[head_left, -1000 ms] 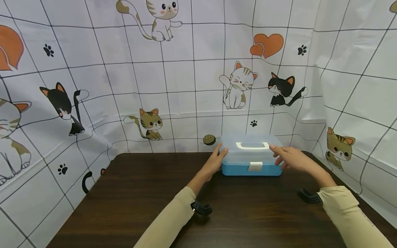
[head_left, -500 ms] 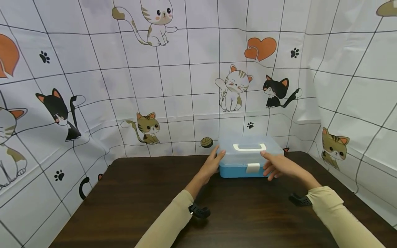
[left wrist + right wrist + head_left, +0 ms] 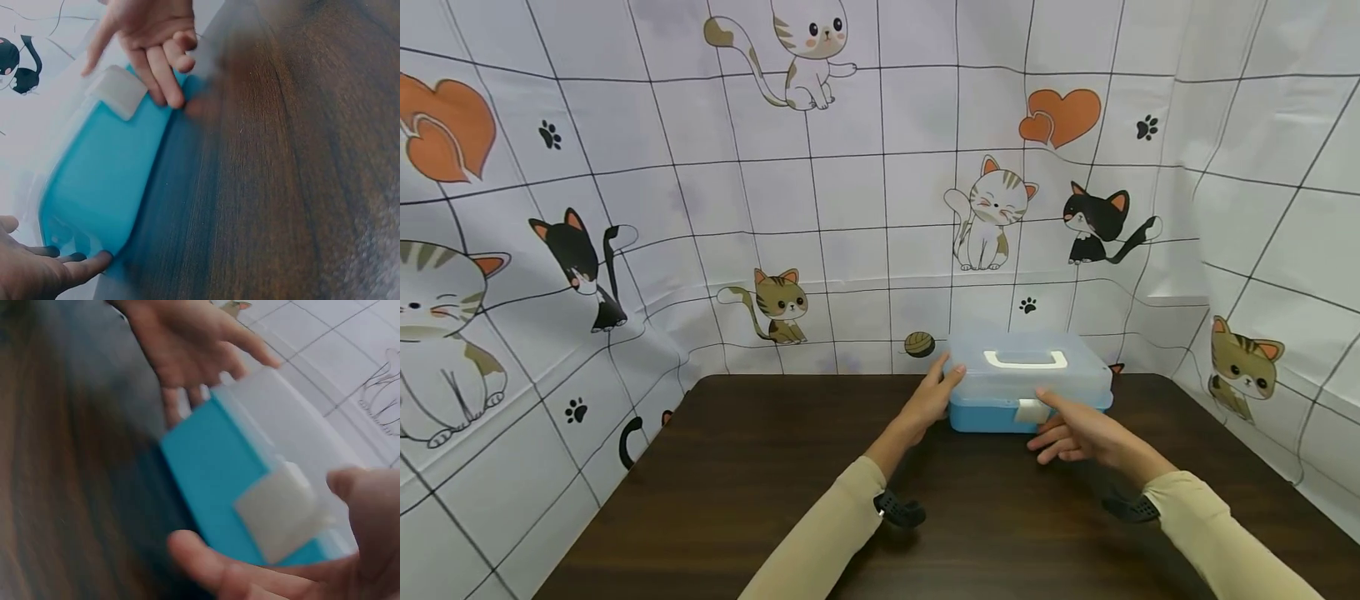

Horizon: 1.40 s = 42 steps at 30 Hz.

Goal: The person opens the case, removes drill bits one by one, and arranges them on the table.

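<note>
A storage box with a blue base [image 3: 981, 419] and a clear lid [image 3: 1086, 367] stands at the back of the table, its white handle [image 3: 1026, 364] lying on top. My left hand [image 3: 927, 402] touches the box's left end, its fingers fairly straight along the side in the right wrist view. In front of the white latch [image 3: 1032, 411] is my right hand [image 3: 1093, 435], thumb extended near the latch's top edge and other fingers spread lower down. The latch [image 3: 278, 509] sits between thumb and fingers in the right wrist view; contact cannot be made out.
The dark wooden table [image 3: 760, 492] reaches back to a white cat-print sheet [image 3: 842, 200] hung behind it. The sheet continues along both sides. A black wrist strap [image 3: 901, 510] shows at the left wrist, and a similar dark strap [image 3: 1131, 508] at the right.
My right hand has come from the box's right side across to the front by the latch, and lower. My left hand stays on the left end. The head view has shifted slightly.
</note>
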Each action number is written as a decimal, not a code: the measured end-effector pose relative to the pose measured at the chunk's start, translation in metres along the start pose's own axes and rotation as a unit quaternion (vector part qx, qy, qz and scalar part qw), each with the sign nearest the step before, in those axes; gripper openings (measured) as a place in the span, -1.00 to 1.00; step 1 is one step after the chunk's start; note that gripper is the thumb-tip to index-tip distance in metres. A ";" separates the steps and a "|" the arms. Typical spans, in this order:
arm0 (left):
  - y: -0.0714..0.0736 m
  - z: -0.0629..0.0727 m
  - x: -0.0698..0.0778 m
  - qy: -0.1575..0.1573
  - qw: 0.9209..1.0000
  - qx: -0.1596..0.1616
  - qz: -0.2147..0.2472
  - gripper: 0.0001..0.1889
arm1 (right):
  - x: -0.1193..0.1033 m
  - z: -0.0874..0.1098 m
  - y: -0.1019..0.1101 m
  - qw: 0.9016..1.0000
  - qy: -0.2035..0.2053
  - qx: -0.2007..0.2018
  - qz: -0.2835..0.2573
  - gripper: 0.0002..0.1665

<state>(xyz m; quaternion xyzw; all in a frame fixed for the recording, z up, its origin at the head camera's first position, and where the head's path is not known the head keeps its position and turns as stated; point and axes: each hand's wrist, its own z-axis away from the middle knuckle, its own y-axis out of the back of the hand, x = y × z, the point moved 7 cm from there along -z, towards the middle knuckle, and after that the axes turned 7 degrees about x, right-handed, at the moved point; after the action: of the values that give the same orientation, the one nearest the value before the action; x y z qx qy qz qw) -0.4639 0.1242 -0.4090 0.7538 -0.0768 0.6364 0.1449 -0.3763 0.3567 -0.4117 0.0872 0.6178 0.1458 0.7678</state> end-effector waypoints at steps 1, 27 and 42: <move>-0.001 0.000 -0.001 0.001 1.000 0.000 0.000 -0.11 | 0.003 -0.001 -0.002 1.000 0.000 0.000 -0.013 0.12; 0.003 0.001 -0.001 -0.002 1.000 0.017 -0.020 -0.16 | 0.012 -0.006 -0.012 0.998 -0.004 0.028 -0.056 0.12; 0.004 -0.002 -0.004 0.002 1.000 0.017 -0.020 -0.15 | 0.013 -0.008 -0.010 0.998 0.004 0.018 -0.055 -0.04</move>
<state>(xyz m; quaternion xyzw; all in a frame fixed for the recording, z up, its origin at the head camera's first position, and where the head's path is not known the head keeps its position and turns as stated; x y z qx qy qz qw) -0.4681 0.1211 -0.4125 0.7564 -0.0504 0.6358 0.1450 -0.3803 0.3512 -0.4290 0.0661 0.6274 0.0932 0.7703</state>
